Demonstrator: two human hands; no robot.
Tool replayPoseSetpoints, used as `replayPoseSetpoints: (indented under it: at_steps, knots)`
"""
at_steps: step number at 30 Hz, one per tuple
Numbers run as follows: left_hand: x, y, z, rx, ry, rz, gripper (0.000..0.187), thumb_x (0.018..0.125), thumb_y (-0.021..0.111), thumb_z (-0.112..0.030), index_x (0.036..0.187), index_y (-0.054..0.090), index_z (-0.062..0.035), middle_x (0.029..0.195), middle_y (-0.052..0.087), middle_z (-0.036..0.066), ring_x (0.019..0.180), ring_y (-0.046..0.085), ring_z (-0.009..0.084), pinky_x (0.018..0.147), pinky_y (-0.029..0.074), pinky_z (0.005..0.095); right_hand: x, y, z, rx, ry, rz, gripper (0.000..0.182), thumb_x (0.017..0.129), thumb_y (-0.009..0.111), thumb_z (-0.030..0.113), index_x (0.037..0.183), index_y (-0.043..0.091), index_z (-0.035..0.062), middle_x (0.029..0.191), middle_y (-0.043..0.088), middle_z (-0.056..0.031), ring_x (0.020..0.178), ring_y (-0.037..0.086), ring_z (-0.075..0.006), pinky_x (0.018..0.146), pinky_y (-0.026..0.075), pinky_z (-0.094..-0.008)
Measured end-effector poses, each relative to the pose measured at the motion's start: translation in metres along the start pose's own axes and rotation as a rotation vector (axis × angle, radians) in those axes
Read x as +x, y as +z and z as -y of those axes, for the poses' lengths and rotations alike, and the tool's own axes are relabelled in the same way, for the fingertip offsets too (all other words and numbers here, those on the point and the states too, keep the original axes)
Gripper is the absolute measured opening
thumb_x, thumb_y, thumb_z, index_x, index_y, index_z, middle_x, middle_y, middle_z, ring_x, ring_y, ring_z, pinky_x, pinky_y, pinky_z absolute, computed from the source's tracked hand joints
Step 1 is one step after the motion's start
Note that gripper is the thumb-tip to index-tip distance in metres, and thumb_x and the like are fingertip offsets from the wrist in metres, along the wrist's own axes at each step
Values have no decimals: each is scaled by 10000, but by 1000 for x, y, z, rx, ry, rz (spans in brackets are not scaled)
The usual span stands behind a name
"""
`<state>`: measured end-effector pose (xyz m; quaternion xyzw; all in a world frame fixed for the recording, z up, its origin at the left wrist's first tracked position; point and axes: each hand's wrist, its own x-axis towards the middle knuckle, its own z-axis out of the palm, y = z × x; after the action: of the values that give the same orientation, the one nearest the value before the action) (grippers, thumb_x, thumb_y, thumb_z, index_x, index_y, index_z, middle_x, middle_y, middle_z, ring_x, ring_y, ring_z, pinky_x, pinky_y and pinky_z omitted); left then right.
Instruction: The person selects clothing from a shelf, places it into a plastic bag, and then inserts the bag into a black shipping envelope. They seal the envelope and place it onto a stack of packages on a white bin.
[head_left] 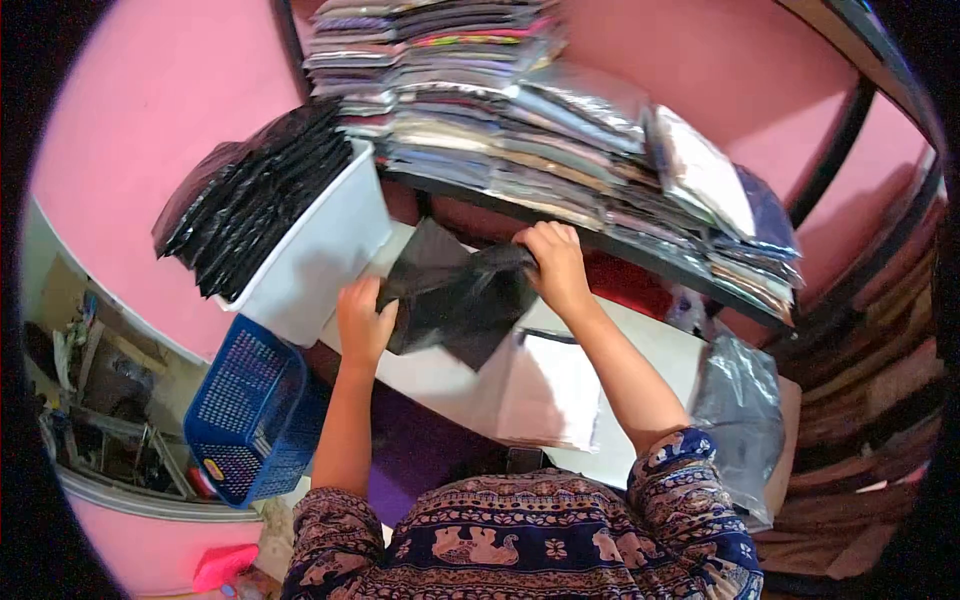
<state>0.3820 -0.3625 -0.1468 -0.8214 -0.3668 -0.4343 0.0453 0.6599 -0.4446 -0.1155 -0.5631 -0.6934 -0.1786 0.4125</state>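
A piece of black cloth or plastic (pixel 455 300), somewhat blurred, is stretched between my two hands above the white table. At its left edge, my left hand (pixel 366 318) is closed on it with the thumb toward the middle. My right hand (pixel 552 262) grips its upper right corner, fingers bent over it. Just below it, a white packet (pixel 550 392) lies flat on the white table (pixel 650 350), near my body.
On the left stands a white bin (pixel 325 255) full of black plastic packets (pixel 265 195), with a blue basket (pixel 250 405) below. Stacks of wrapped folded cloth (pixel 500 130) fill a shelf behind. A grey plastic bag (pixel 742 415) lies at the right.
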Motion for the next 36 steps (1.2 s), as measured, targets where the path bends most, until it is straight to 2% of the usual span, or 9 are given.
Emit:
replayPoseSetpoints:
  at_steps: [4,10,15,19,24,29,32,34,36]
  knots:
    - [-39,-29,32,26,131,-20,277,531,668,-20,793,582,-51,823,601,127,800,555,343,701,408,425,-20,48,15,77,-141,-196,279,627,618,56,896,629,130,851,521,-40,865,497,-267,778,373,-418]
    - [-110,28,76,-164,89,376,287,511,588,48,771,541,-64,1133,576,129,1116,511,340,914,387,440,-130,142,-15,121,88,221,331,635,618,29,928,681,168,937,574,-4,934,515,-234,828,361,-411]
    - [-163,97,105,-137,-70,697,340,612,579,114,882,508,-79,1341,462,146,1302,348,361,1063,270,495,-179,165,-36,-5,365,646,295,757,628,98,1036,648,191,1042,578,-32,1140,482,-231,1013,283,-598]
    - [-176,114,124,-119,-190,1022,333,717,594,106,968,493,-87,1446,318,161,1361,231,358,1094,208,536,-199,110,-46,-84,514,410,332,734,680,166,1057,617,130,1066,578,-89,1090,511,-288,930,372,-539]
    - [-133,91,80,70,-293,1258,505,708,689,-97,1170,489,-130,1486,244,149,1385,173,343,1087,129,596,-289,38,-69,-352,1084,118,516,697,765,301,1075,555,20,1024,568,-182,965,535,-350,826,443,-421]
    - [-146,149,19,-402,-415,961,438,730,645,-159,1144,552,-51,1152,575,186,1054,556,319,874,442,388,-327,22,-54,135,1399,62,340,640,805,303,741,639,24,670,646,-109,609,619,-237,596,495,-328]
    - [-190,199,-26,-613,-437,1058,406,760,625,-178,1121,561,-5,949,652,183,810,651,307,725,505,354,-354,53,-58,272,1503,-69,598,581,849,290,990,561,-36,883,638,-151,796,617,-224,692,489,-312]
    - [-190,204,-51,-567,-484,1146,492,752,643,-226,1159,520,23,1059,609,232,957,611,339,816,482,386,-342,53,-57,178,1500,51,668,570,855,286,1042,522,-50,915,626,-160,828,608,-230,718,484,-318]
    - [-190,201,-67,-240,-286,861,612,734,664,-279,1210,458,46,1129,548,279,1074,529,389,909,431,423,-338,51,-62,82,1496,168,740,559,861,282,1094,484,-63,947,614,-169,861,600,-235,743,480,-325]
